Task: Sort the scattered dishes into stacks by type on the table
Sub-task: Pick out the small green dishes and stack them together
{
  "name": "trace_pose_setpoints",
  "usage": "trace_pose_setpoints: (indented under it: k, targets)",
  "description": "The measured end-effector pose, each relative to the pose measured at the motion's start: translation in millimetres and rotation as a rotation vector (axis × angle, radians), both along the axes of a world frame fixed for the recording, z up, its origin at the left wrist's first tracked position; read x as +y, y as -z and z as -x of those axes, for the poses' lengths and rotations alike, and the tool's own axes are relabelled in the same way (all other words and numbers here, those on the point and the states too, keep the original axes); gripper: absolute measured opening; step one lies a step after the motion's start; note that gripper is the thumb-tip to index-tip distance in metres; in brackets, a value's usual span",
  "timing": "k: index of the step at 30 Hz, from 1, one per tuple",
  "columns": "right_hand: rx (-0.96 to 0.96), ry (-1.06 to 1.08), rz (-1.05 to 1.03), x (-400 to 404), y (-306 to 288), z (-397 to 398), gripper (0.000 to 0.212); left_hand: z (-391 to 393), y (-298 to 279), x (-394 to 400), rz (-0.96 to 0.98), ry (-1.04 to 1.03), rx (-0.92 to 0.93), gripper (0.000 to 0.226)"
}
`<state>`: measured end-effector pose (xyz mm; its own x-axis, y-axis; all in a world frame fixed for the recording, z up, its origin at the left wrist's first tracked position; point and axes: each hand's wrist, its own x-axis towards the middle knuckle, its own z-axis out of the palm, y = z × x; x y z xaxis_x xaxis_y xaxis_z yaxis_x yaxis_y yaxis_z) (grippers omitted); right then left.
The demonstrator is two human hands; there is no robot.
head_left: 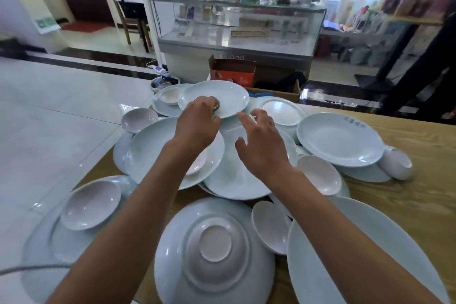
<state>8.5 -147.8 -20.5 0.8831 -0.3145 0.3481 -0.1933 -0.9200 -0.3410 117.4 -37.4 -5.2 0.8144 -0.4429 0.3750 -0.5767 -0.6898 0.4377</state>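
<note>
Our hands reach out over a heap of dishes on the wooden desk (pixel 419 180). We grip the near rim of a pale blue plate (pixel 217 97) with our left hand (pixel 197 121), fingers curled round the edge, the plate sitting raised at the far side of the heap. Our right hand (pixel 261 143) hovers just beside it with fingers spread and slightly bent, holding nothing. Writing is scarce: one blue plate at the right (pixel 340 139) carries small blue characters on its far rim, too blurred for us to read, and the red carton (pixel 233 73) on the floor beyond shows no legible text. Around our arms lie more pale blue plates overlapping one another, with small white bowls (pixel 91 205) resting on and between them. Nearest us, an upturned blue plate (pixel 214 252) shows its foot ring. A glass display counter (pixel 237 29) stands behind the desk.
</note>
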Motion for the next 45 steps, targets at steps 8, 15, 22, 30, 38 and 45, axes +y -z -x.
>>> trace_pose_setpoints:
  k: [8,15,22,30,38,45]
  targets:
    - [0.041,-0.049,-0.051,6,2,-28,0.058,-63,10,-27,-0.223,-0.020,0.028,0.024]
    - [0.067,-0.021,-0.079,-3,4,-30,0.056,-77,25,-42,-0.359,-0.057,0.087,0.019]
    - [0.032,-0.017,-0.206,-10,1,-23,0.049,-79,27,-50,-0.314,-0.148,0.075,0.029]
    - [0.016,0.013,-0.208,-17,-2,-13,0.053,-76,30,-48,-0.200,-0.142,0.011,0.026]
    - [-0.019,0.035,-0.204,-24,-11,17,0.055,-13,8,-49,0.036,0.083,-0.194,0.022]
    - [-0.131,0.178,-0.234,-46,-29,74,0.059,69,-16,-63,0.145,0.313,-0.271,0.024]
